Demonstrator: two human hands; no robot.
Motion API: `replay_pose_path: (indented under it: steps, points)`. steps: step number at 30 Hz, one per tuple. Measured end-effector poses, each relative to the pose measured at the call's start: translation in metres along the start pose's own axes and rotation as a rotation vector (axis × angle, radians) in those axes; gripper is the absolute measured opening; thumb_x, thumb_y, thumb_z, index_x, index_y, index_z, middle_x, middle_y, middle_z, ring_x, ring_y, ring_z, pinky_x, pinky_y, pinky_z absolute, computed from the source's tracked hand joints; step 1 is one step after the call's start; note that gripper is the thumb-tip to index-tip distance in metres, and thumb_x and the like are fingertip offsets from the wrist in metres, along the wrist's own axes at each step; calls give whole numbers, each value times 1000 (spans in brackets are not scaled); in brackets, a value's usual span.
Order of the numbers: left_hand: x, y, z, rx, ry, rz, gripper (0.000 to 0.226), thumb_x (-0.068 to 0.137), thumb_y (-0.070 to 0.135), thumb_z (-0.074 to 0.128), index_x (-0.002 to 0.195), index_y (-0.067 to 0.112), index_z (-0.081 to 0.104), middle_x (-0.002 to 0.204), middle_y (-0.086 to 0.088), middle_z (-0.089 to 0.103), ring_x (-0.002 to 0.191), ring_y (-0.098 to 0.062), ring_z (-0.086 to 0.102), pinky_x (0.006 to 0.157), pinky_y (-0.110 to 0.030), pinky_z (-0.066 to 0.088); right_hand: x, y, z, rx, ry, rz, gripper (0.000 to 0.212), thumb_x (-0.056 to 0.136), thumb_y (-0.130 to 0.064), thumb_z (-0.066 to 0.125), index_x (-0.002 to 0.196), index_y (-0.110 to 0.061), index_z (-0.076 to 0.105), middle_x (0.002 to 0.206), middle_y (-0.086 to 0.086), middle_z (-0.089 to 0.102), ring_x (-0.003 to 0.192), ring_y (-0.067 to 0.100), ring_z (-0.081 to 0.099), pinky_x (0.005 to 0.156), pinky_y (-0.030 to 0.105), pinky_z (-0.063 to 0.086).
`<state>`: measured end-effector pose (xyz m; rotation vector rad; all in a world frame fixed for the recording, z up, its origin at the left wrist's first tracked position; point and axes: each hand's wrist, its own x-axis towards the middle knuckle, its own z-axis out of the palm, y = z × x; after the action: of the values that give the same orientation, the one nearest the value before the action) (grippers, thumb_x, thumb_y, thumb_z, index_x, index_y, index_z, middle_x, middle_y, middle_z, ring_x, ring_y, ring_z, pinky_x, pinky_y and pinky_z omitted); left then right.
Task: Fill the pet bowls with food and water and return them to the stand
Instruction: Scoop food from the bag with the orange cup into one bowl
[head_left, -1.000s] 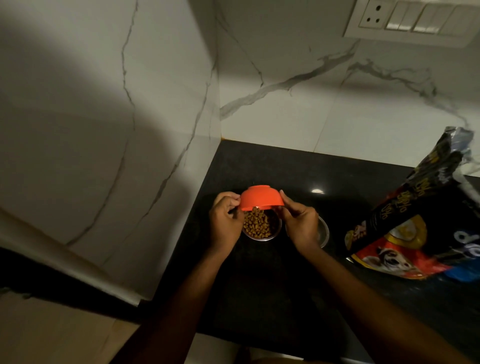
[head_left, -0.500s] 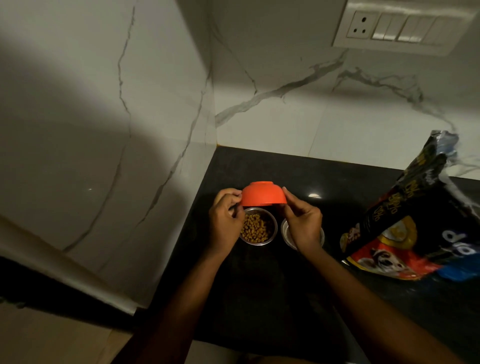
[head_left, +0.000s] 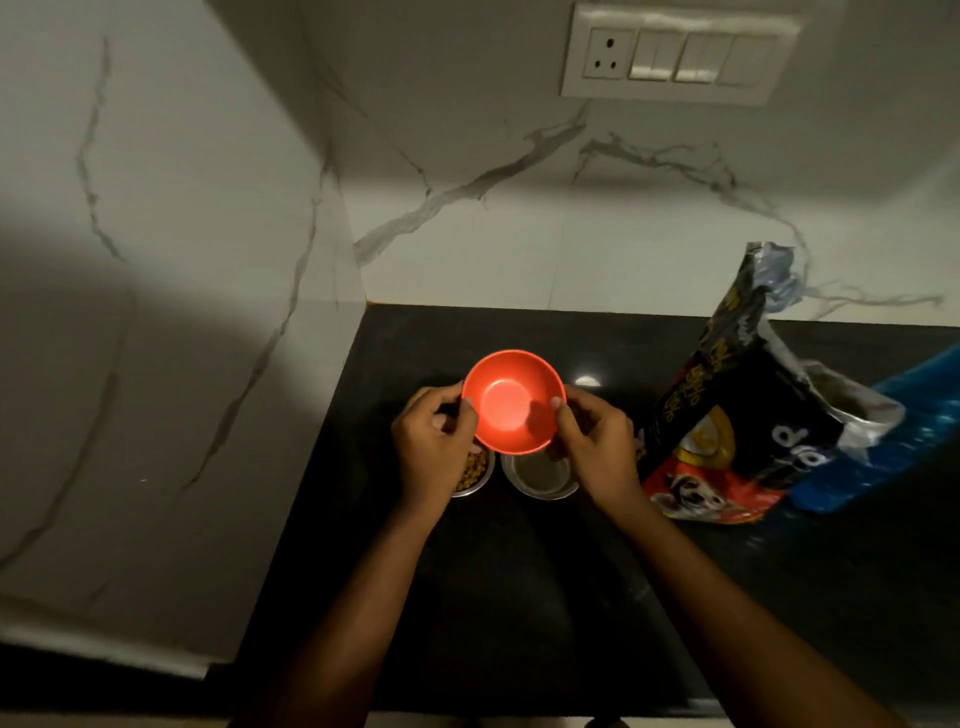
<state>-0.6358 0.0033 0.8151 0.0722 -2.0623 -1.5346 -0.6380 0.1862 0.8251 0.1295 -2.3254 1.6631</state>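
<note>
Fingers of left hand (head_left: 434, 447) and right hand (head_left: 597, 447) pinch orange bowl (head_left: 511, 400) rim, opening tilted toward camera.

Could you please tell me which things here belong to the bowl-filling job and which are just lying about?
Job: orange bowl, steel bowl with kibble, second steel bowl, pet food bag.
Lying about: blue bag, wall switchboard.

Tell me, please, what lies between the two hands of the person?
In the head view, the orange bowl lies between the left hand and the right hand. Both grip its rim, and its inside, facing the camera, is empty.
</note>
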Motion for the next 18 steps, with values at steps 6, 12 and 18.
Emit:
replay_pose_path:
  steps: [6, 12, 18]
  points:
    - [-1, 63, 22, -141, 4, -63, 11, 90, 6, 65, 93, 16, 69, 89, -19, 71, 42, -15, 65, 40, -24, 49, 9, -34, -38, 214, 136, 65, 38, 96, -11, 60, 134, -9, 58, 86, 19, 69, 53, 5, 60, 51, 19, 49]
    - [8, 146, 36, -236, 123, -4, 13, 94, 4, 58, 98, 7, 70, 77, -3, 69, 59, -7, 66, 51, -20, 53, 10, -117, -96, 396, 63, -73, 38, 95, -6, 58, 134, -6, 56, 58, -3, 47, 38, 12, 51, 40, 23, 47]
    - [11, 229, 72, -215, -158, 112, 12, 94, 6, 59, 95, 10, 70, 79, 2, 68, 54, -1, 64, 44, -12, 45, 12, -164, -191, 260, 192, -105, 39, 93, -4, 58, 130, -13, 60, 68, 16, 52, 38, 11, 52, 37, 19, 44]
